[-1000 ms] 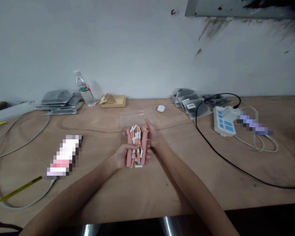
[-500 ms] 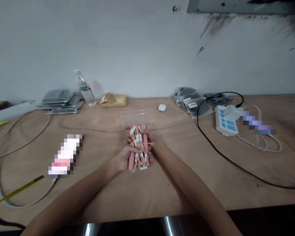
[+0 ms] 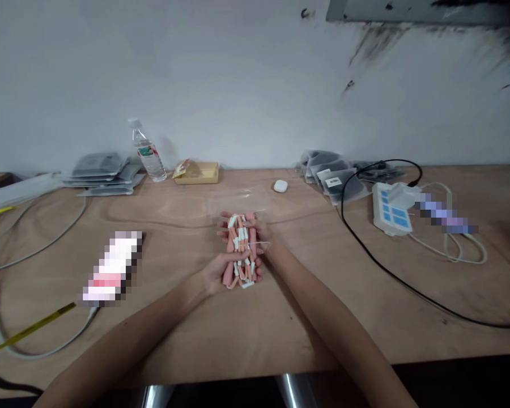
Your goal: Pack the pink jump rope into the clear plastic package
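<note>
Your left hand (image 3: 215, 272) and right hand (image 3: 262, 231) grip one beaded pink-and-white rope (image 3: 241, 239), bundled between two pink cylindrical handles (image 3: 228, 276) (one clear plastic bottle (image 3: 148, 153) stands apart).

My left forearm (image 3: 153, 314) is bare from the wrist (image 3: 203, 283) down to the lower edge of the view, slim at the wrist and widening smoothly. A small dark spot (image 3: 125, 323) (a mere dot, too small to make out clearly) marks its surface. My right forearm (image 3: 323, 303) is bare too, long and lean, with the same taper. My left hand (image 3: 216, 273) and right hand (image 3: 262, 231) are bare, with slender, rounded fingers (image 3: 223, 224); the nails are too blurred to describe.
</note>
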A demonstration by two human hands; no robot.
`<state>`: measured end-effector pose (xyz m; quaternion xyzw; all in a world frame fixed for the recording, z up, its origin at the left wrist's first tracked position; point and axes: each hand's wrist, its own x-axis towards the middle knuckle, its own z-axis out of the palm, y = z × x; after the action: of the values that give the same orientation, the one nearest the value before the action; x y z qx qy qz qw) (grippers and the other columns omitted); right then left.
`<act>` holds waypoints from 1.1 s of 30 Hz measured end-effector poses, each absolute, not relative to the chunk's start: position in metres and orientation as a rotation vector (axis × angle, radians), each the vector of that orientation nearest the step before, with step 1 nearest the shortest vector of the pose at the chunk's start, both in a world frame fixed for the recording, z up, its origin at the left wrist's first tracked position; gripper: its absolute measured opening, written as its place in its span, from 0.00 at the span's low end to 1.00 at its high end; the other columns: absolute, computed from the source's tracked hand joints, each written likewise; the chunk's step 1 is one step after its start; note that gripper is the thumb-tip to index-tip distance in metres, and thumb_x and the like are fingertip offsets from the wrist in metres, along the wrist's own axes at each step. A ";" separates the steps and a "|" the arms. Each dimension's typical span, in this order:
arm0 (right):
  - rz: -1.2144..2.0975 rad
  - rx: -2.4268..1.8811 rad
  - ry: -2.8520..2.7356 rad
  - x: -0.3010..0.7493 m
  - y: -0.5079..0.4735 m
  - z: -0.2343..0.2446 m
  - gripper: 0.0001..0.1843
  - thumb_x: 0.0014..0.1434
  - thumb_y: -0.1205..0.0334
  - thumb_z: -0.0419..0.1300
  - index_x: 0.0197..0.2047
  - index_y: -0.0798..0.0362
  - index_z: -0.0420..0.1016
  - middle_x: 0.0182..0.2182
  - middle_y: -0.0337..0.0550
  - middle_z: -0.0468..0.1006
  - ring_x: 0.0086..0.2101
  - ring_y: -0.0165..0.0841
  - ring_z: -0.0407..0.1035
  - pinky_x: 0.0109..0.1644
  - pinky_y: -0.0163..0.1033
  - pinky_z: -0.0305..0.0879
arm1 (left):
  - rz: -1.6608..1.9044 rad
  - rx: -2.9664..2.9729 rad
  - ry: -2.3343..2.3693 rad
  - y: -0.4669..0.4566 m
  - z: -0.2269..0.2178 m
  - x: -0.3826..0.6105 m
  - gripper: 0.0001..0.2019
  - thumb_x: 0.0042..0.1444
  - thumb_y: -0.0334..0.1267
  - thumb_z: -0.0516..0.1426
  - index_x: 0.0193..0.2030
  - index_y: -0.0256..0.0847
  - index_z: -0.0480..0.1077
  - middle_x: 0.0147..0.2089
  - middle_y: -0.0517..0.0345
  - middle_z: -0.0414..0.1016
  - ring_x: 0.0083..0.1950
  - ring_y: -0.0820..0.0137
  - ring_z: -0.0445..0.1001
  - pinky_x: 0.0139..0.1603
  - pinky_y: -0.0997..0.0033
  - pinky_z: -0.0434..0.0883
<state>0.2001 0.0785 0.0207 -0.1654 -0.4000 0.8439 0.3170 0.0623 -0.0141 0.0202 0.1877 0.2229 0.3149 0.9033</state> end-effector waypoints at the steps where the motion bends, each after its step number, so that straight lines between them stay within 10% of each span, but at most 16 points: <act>1: 2.255 -0.406 -1.031 0.199 0.077 0.022 0.27 0.56 0.53 0.65 0.58 0.51 0.72 0.50 0.50 0.81 0.46 0.42 0.79 0.48 0.46 0.78 | 0.643 0.388 0.471 -0.014 0.020 0.062 0.07 0.59 0.34 0.62 0.42 0.32 0.75 0.37 0.48 0.80 0.39 0.63 0.81 0.51 0.60 0.73; 9: 2.358 -0.394 -0.943 0.195 0.074 0.025 0.44 0.54 0.24 0.53 0.51 0.59 0.75 0.44 0.58 0.82 0.46 0.49 0.78 0.50 0.52 0.76 | 0.618 0.394 0.420 -0.016 0.027 0.062 0.10 0.57 0.33 0.63 0.44 0.31 0.76 0.39 0.46 0.82 0.42 0.61 0.82 0.53 0.61 0.74; 33: 2.352 -0.441 -0.895 0.198 0.077 0.023 0.33 0.59 0.32 0.53 0.48 0.55 0.73 0.36 0.53 0.83 0.36 0.44 0.79 0.30 0.42 0.77 | 0.595 0.371 0.428 -0.013 0.025 0.061 0.11 0.57 0.31 0.61 0.47 0.31 0.76 0.40 0.46 0.82 0.43 0.61 0.82 0.55 0.60 0.72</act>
<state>0.1985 0.0772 0.0230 -0.1652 -0.3354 0.8813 0.2890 0.0613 -0.0132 0.0253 0.1805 0.2082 0.2893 0.9167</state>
